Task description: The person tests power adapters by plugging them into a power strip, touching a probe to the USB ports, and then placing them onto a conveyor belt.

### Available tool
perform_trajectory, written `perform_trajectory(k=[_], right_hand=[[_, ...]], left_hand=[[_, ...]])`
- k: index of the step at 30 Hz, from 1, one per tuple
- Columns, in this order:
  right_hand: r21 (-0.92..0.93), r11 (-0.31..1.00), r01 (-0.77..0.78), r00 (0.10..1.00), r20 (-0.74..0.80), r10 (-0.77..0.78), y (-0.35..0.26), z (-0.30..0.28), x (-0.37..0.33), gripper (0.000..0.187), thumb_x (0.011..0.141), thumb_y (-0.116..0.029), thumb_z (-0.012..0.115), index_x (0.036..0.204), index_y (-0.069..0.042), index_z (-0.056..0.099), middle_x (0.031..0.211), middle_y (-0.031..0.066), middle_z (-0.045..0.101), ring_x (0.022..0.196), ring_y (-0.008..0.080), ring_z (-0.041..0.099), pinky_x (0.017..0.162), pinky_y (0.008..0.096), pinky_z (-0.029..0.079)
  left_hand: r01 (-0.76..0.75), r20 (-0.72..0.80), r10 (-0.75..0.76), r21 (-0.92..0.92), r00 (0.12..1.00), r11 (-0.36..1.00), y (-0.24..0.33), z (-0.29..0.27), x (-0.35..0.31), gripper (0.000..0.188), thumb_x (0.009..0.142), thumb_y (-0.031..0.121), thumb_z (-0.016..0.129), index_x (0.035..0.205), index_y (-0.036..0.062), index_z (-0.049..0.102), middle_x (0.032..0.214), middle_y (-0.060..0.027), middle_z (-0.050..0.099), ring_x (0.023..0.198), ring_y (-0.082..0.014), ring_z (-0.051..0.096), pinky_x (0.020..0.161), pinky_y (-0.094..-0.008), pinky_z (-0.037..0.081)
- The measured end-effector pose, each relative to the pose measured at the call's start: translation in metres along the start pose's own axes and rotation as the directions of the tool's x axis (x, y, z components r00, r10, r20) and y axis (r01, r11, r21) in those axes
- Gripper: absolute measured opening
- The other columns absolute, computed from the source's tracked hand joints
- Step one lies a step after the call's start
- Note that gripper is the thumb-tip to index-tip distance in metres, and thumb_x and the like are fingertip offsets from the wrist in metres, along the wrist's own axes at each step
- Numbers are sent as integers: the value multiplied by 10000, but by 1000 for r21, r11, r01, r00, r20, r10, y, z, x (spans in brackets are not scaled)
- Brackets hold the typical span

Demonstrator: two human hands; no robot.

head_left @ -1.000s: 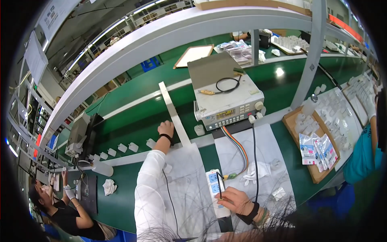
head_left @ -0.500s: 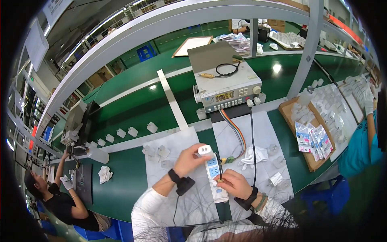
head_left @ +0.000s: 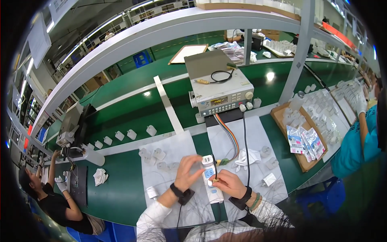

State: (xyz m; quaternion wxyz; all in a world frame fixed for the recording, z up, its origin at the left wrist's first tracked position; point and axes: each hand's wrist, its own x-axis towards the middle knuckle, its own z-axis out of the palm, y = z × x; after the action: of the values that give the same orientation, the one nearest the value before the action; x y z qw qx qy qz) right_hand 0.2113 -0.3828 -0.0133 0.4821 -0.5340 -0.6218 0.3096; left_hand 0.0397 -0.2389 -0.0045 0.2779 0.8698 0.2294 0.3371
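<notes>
A white power strip (head_left: 215,195) with blue socket faces lies lengthwise in front of me, a white USB charger (head_left: 207,160) seated at its far end. Beside that charger is my left hand (head_left: 186,175), slightly blurred, its thumb and fingers apart and holding nothing. My right hand (head_left: 230,184) pinches a small brass-coloured probe (head_left: 216,180) against the strip's middle part; its tip is partly hidden by the fingers. Near my left wrist lies another white charger (head_left: 152,192). Several more chargers (head_left: 159,154) rest on the white sheet to the left.
A grey bench tester (head_left: 221,105) stands behind the strip, with rainbow ribbon wires (head_left: 231,141) and a black cable (head_left: 246,157) coming down. A crumpled white cloth (head_left: 244,158) lies at right, past it a cardboard tray (head_left: 300,157) with bags. Co-workers sit on both sides.
My left hand has loosened from the charger at the strip's far end and moved slightly left. The right hand keeps its pinch on the probe. The tester's display has changed, and the view has shifted slightly.
</notes>
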Motion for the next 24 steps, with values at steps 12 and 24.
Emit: perform_trajectory(k=[12, 24], right_hand=[[-11, 991, 135, 960, -247, -134, -12, -12, 42, 158, 886, -99, 623, 1015, -15, 656, 864, 71, 596, 705, 167, 572, 623, 265, 449], [-53, 997, -55, 984, -173, 45, 8, 3, 70, 191, 867, -115, 656, 1047, -51, 663, 811, 53, 551, 626, 138, 538, 596, 255, 446]], left_hand=[[123, 292, -63, -189, 954, 974, 10, 26, -46, 407, 771, 160, 749, 1152, 84, 630, 1102, -89, 630, 1050, -275, 574, 921, -362, 461], [230, 147, -184, -419, 972, 878, 12, 11, -40, 488, 792, 127, 697, 1262, 98, 572, 1151, -115, 611, 1062, -298, 567, 945, -339, 438]])
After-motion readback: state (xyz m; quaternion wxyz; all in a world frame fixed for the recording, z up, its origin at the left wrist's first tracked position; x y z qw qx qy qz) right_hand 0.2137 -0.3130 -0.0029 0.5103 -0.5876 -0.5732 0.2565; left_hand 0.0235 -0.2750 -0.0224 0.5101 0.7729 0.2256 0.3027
